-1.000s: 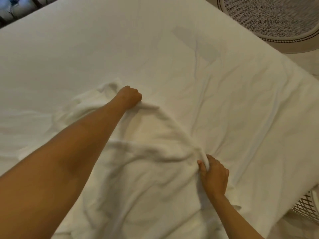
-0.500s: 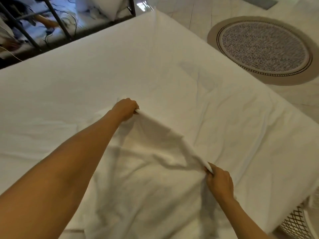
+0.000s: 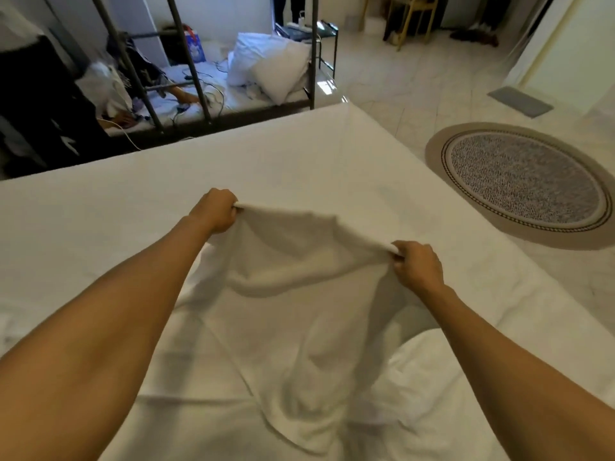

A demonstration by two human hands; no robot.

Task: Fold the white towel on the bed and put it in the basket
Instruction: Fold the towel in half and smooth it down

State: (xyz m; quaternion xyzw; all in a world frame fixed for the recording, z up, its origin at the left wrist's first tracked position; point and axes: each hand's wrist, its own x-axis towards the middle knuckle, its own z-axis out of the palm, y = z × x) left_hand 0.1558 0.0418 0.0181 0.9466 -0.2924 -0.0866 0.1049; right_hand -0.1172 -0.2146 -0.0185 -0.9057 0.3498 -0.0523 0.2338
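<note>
The white towel [image 3: 299,311] hangs lifted above the white bed [image 3: 100,211], its top edge stretched between my two hands and sagging in the middle. My left hand [image 3: 216,209] is closed on the towel's far left corner. My right hand [image 3: 417,266] grips the right corner, lower and nearer to me. The towel's lower part still trails on the bed towards me. The basket is out of view.
A round patterned rug [image 3: 524,184] lies on the tiled floor right of the bed. Beyond the bed's far edge stands a metal-framed bunk [image 3: 206,104] with pillows [image 3: 273,68], cables and a person's hand on it. A grey mat [image 3: 519,101] lies by the doorway.
Both hands have raised the towel's top edge off the bed and pulled it wider apart. My head has tilted up, so the room beyond the bed shows and the basket has left the view.
</note>
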